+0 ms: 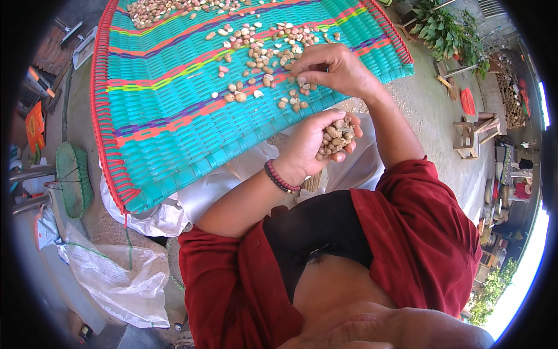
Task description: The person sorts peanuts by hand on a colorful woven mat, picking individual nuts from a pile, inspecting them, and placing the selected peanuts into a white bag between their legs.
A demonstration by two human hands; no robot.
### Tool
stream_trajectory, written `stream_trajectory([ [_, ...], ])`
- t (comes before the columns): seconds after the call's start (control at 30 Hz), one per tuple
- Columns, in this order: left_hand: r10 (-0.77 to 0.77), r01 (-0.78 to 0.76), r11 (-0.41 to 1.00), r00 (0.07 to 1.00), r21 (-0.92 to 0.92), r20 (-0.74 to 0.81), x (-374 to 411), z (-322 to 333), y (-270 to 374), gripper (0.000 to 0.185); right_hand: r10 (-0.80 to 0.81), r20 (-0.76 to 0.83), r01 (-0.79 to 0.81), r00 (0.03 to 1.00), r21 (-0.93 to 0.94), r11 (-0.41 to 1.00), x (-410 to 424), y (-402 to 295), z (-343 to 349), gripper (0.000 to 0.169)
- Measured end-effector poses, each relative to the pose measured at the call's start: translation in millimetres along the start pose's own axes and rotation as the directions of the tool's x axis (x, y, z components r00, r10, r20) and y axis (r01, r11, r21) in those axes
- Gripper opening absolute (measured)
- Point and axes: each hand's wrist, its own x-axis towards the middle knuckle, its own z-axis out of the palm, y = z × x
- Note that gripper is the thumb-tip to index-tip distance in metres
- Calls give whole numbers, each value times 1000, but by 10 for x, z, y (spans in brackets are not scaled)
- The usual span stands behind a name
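My left hand (305,144), with beaded bracelets at the wrist, is cupped palm up around a heap of unshelled peanuts (338,137) just off the near edge of a woven plastic tray (174,109). The tray is turquoise with coloured stripes and a red-laced rim. Over its near right part, my right hand (335,70) reaches down with thumb and forefinger close together at the scattered peanuts (305,89). Whether a nut is between those fingertips cannot be told. More nuts (261,52), some pink-skinned, some pale, lie across the tray, with a denser pile (152,11) at its far left.
White plastic sheeting (196,196) lies under the tray's near edge. At the left are a green basket (74,179) and a translucent plastic sack (126,279). A wooden stool (468,139), a red scoop-like thing (467,101) and leafy plants (444,26) stand to the right.
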Motion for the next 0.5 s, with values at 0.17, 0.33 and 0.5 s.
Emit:
stream_trajectory([
  [0.17,-11,11,1000,1000,-6,-2,-3,-2,-4,32,4,159,51,987,-338,940,-103,-112,53,12],
  [0.33,-21,21,1000,1000,-1,-13,0,-22,-13,32,-127,133,169,983,-380,910,-100,-43,128,11],
  [0.5,-8,7,1000,1000,-18,-10,-2,-7,-8,31,-109,90,135,990,-370,919,-73,-27,102,8],
])
